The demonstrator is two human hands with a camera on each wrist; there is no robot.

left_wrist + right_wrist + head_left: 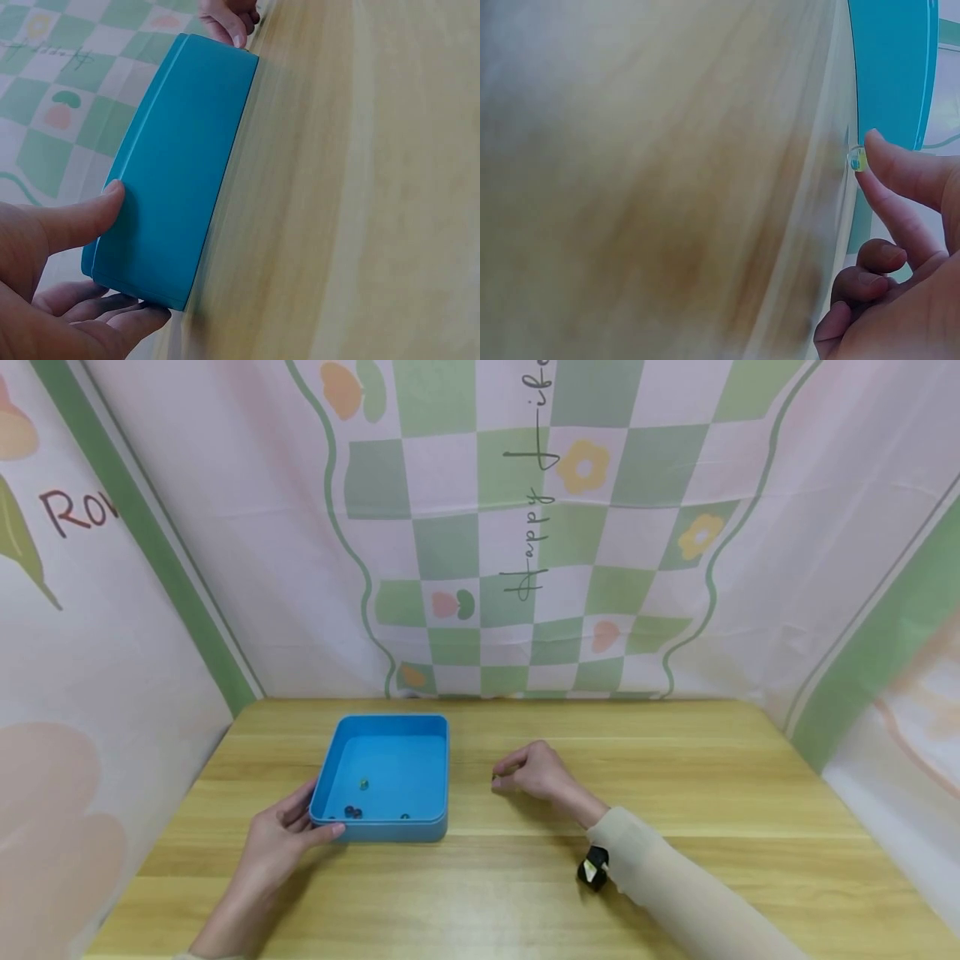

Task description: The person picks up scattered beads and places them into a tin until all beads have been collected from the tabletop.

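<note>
A blue open-topped square box (393,832) rests on the table, with several small glass marbles (363,784) lying on its floor, some dark and some greenish. My left hand (272,845) grips its near left corner, the thumb on the front wall and the other fingers around the side. To the right of the box, my right hand (542,772) pinches a clear marble (857,159) with yellow-green and blue inside, between thumb and index finger at the table surface. The other fingers of that hand are curled in the right wrist view.
The wooden table (705,777) reaches back to a patterned fabric curtain (517,552), and more fabric hangs at both sides. A black device (594,868) is attached at my right sleeve's cuff.
</note>
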